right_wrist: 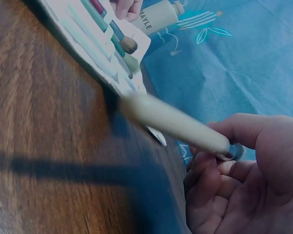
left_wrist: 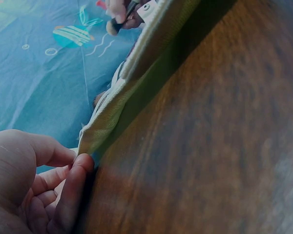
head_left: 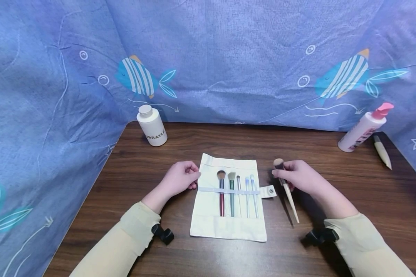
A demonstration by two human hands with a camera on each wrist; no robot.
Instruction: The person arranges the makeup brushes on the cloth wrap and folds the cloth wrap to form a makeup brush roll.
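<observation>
1. To the left of the cloth roll (head_left: 208, 227), a white bottle (head_left: 154, 129) stands well apart; I can leave it alone.
2. At the roll's left edge, my left hand (head_left: 180, 178) pinches the fabric between thumb and finger. I'd keep that light but steady: pulling hard would probably wrinkle it.
3. On the roll, five brushes lie side by side under the pale strap (head_left: 208, 189): the red-handled brush (head_left: 222, 204), the green brush (head_left: 232, 204), then three thinner ones. Their heads point to the far side, so I'd keep my sleeves off those bristles.
4. From the roll's right edge juts the snap tab (head_left: 265, 192); I should avoid catching it.
5. Right of the roll, apart from it, my right hand (head_left: 301, 177) grips the loose brush (head_left: 290, 202) close to its head, above the worktop (head_left: 173, 246), handle slanting towards me. Held there, the handle's tail could swing; I'd steady the stem without squashing the bristles.
6. Farther right of the roll stands a pump bottle (head_left: 360, 132), well clear.
</observation>
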